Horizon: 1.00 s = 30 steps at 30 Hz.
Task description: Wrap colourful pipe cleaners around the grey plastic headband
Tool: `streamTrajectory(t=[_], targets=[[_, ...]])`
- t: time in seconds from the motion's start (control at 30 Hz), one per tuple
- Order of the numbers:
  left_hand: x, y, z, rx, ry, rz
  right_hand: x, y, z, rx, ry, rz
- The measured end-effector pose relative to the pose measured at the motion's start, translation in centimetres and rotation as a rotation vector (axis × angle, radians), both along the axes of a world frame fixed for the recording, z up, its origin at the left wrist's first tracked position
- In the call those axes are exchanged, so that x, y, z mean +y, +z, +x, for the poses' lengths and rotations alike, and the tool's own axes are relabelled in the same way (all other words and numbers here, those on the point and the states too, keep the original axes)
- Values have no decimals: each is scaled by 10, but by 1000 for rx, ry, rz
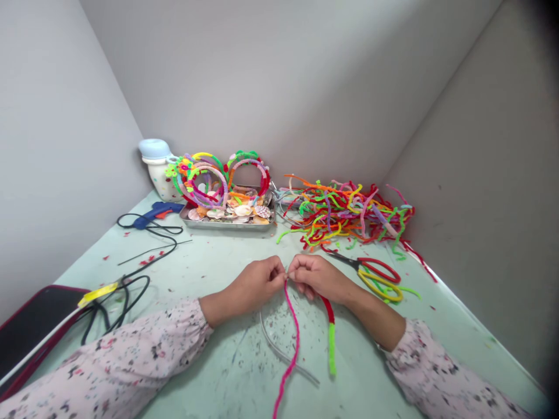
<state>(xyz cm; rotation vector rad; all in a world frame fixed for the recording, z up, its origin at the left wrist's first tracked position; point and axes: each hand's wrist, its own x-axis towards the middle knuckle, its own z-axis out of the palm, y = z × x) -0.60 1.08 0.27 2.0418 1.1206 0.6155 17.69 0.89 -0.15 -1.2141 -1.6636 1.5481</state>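
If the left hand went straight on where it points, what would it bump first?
Probably the right hand: its fingertips are right there, though whether they touch is unclear.

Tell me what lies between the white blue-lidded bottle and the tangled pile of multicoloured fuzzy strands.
In the head view: mainly a silver metal tray of seashells, plus colourful fuzzy hoops.

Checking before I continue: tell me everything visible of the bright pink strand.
The bright pink strand is thin, slightly wavy and fuzzy-looking, like a pipe cleaner. Its upper end meets the pinched grips of the left hand and right hand; it bows down across the grey band and exits at the bottom edge.
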Motion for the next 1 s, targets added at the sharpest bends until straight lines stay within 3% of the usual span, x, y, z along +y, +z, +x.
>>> streamTrajectory(t=[0.13,0.43,1.0], targets=[[0,0,-1,20,-6,38,0,1,0,3,2,-3],[-1,-2,-3,-81,-16,-68,-1,3,-3,12,1,-15],[-5,0,-2,92,2,117,1,3,-1,-6,10,-8]])
